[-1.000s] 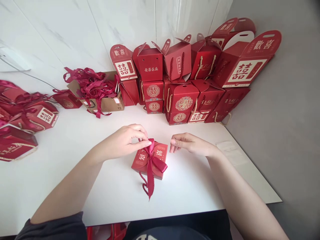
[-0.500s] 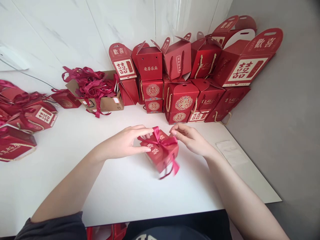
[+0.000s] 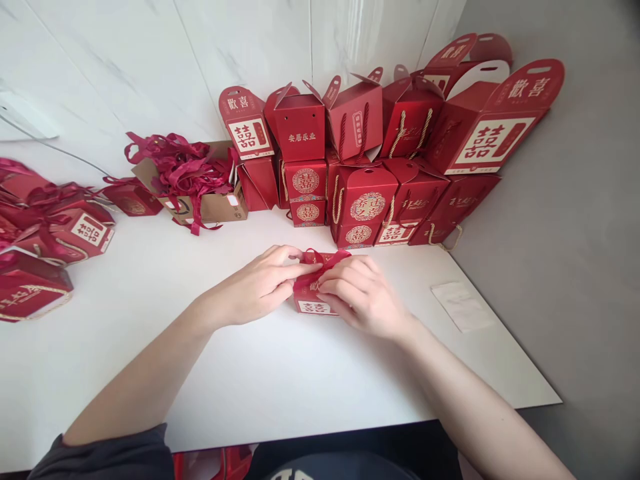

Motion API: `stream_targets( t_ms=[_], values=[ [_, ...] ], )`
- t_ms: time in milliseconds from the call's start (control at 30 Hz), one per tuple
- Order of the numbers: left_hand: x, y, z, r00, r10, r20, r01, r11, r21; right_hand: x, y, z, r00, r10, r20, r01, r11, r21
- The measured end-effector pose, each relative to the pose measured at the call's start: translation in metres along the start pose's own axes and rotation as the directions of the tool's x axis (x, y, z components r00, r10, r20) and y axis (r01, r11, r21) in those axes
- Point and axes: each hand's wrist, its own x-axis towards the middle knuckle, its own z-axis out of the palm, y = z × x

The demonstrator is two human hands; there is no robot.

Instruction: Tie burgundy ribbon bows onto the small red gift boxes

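A small red gift box [image 3: 313, 307] with a white printed panel stands on the white table [image 3: 280, 380] between my hands. A crimson ribbon [image 3: 327, 260] is tied in a bow across its top. My left hand [image 3: 263, 283] is at the box's left side, its fingers closed on the ribbon near the knot and the index finger stretched across it. Curled over the right part of the bow, my right hand [image 3: 367, 293] grips the ribbon with bent fingers and hides the box's right side.
Red gift boxes [image 3: 360, 207] are stacked along the wall at the back right. A cardboard carton [image 3: 223, 203] overflows with crimson ribbons [image 3: 183, 167]. Ribboned boxes [image 3: 65, 233] crowd the left edge. A white paper piece [image 3: 463, 307] lies at the right, near a grey partition [image 3: 565, 267].
The box has turned so its white panel faces me. My right hand has moved from the box's far right corner onto the bow, and my left fingers have come in closer to the knot.
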Motion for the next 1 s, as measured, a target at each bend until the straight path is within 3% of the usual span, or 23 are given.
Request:
stream_targets(
  t_ms=[67, 200, 367, 467, 633, 833, 1000],
  values=[
    [0.0, -0.001, 0.001, 1.0, -0.014, 0.001, 0.014, 1.0, 0.002, 0.001, -0.005, 0.009, 1.0, 0.012, -0.008, -0.013, 1.0, -0.013],
    [0.0, -0.001, -0.001, 0.999, -0.046, 0.004, 0.046, 0.999, 0.014, 0.008, -0.008, 0.014, 0.987, 0.162, -0.011, -0.162, 0.987, 0.021],
    [0.002, -0.002, 0.001, 0.998, -0.057, 0.031, 0.056, 0.998, 0.033, 0.02, -0.01, 0.011, 0.96, 0.25, 0.123, -0.252, 0.968, 0.0],
    [0.003, -0.004, 0.003, 0.999, -0.047, 0.022, 0.047, 0.999, 0.002, 0.023, -0.01, 0.013, 0.954, 0.246, 0.169, -0.25, 0.968, 0.003],
    [0.002, -0.008, 0.002, 0.999, -0.046, 0.016, 0.046, 0.999, -0.003, 0.014, -0.002, 0.005, 0.978, 0.168, 0.126, -0.184, 0.975, 0.126],
    [-0.001, -0.017, 0.005, 0.994, -0.078, 0.079, 0.068, 0.991, 0.116, 0.001, 0.016, -0.019, 0.955, 0.17, 0.245, -0.251, 0.902, 0.351],
    [-0.003, -0.023, 0.013, 0.992, -0.063, 0.112, 0.049, 0.991, 0.121, 0.0, 0.022, -0.024, 0.94, 0.138, 0.313, -0.264, 0.874, 0.407]
  ],
)
